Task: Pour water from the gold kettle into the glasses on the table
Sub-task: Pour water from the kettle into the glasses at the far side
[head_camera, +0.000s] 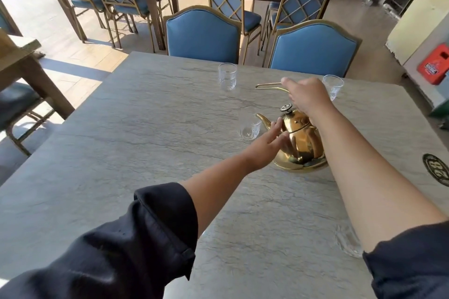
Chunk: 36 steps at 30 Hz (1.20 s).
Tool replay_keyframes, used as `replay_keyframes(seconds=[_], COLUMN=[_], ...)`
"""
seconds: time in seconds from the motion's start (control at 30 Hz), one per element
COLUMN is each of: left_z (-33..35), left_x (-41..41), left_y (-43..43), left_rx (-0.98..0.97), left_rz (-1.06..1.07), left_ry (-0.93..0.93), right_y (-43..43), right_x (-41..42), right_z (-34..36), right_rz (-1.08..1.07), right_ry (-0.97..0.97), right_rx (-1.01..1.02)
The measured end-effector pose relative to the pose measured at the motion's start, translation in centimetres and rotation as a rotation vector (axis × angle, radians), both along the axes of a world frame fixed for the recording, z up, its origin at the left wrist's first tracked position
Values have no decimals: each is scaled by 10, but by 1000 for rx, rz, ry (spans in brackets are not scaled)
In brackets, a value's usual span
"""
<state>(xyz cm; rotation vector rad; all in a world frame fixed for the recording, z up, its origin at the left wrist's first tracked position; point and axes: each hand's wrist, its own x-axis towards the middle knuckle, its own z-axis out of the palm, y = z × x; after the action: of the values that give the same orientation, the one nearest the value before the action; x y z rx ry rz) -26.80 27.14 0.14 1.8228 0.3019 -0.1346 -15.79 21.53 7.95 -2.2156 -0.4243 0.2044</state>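
Reaches both bare forearms out of dark rolled-up sleeves [145, 238] over the grey veined stone table [121, 153]. Close by at the right, a clear ribbed glass [347, 243], partly hidden behind the right forearm. Further out, lays the left hand [264, 148] against the near side of the shiny gold metal kettle [303, 143], fingers straight and slightly spread, gripping nothing. Stands upright on the table, right of centre (lid on, dark knob on top), spout pointing left. Just beside the spout tip, a second clear glass [249, 126], upright. Above the kettle, curls the right hand [308, 97] round the raised thin gold handle [268, 86], loop jutting out left of the knuckles. Beyond, near the far edge, a far-left glass [227, 76] standing alone and a far-right glass [334, 85] partly behind the right hand. Behind the table, two blue padded chairs [201, 34] with gold frames, side by side.
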Motion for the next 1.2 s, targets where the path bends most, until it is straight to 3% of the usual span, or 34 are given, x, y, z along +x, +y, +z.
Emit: replay_keyframes(seconds=[1.2], left_z=[1], left_x=[-4], left_y=[0], left_rx=[-110], left_rz=[50], left_ry=[-23], right_y=[16], right_x=[1], right_z=[5], right_rz=[119], right_ry=[-140], right_rx=[-253])
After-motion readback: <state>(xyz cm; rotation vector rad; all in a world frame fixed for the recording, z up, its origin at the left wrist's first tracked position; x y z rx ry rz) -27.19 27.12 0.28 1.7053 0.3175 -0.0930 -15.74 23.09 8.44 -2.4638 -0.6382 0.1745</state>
